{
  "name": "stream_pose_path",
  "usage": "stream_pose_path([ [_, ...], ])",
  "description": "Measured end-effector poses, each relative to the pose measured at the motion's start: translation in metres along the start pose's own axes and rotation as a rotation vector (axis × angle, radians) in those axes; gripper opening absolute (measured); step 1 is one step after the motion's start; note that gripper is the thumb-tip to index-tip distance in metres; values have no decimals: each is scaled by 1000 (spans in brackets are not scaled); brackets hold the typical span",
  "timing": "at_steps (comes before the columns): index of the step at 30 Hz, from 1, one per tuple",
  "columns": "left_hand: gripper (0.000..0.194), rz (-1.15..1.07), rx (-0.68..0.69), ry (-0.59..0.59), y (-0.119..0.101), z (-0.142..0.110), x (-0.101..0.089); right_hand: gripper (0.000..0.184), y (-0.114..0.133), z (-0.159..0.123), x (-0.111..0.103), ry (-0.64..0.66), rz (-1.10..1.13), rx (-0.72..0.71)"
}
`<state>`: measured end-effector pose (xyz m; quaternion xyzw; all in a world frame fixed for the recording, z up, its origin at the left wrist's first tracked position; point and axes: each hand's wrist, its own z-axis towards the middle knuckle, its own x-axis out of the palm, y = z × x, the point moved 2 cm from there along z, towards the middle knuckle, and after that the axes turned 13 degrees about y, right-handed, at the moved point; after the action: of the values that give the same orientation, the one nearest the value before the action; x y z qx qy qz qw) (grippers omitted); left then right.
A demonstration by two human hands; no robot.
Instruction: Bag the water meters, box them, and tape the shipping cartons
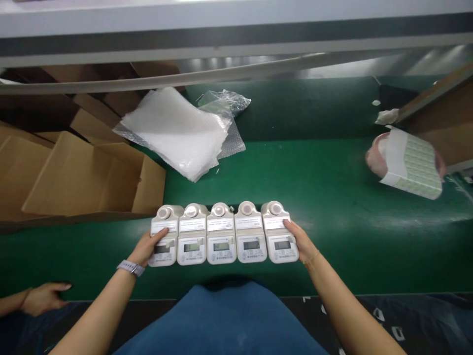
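Several cream-coloured meter devices [221,234] lie side by side in a row on the green belt [332,197], each with a round knob on top, a white label and a small screen. My left hand [148,246] presses flat against the leftmost device [164,235], thumb lying on its face. My right hand [301,241] presses against the outer side of the rightmost device [279,231], fingers stretched along it. The two hands squeeze the row together from its ends. A watch [131,267] sits on my left wrist.
An open cardboard box [84,177] stands at the left, with more boxes behind it. A stack of clear plastic bags [177,130] lies on the belt behind the row. A roll of labels [410,160] sits at the right. Another person's hand [42,297] rests at the lower left edge.
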<state>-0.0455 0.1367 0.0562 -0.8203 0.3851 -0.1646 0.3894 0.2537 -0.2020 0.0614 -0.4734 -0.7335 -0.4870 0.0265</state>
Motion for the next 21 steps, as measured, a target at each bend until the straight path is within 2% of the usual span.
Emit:
stream_pose_path([
  [4, 55, -12, 67, 61, 2, 2, -11, 43, -2, 0, 13, -37, -49, -4],
  [7, 57, -12, 60, 90, 1, 3, -29, 41, -13, 4, 28, -37, -41, -3],
  [11, 54, 11, 46, 66, 1, 4, -68, 40, -35, 12, 58, -32, -34, -2],
  [17, 51, 43, 14, 42, 5, 0, -135, 44, -68, 28, 115, 0, -69, -19],
  [21, 56, 104, 72, 73, 7, 2, -160, 39, -82, 36, 140, -55, -113, -4],
])
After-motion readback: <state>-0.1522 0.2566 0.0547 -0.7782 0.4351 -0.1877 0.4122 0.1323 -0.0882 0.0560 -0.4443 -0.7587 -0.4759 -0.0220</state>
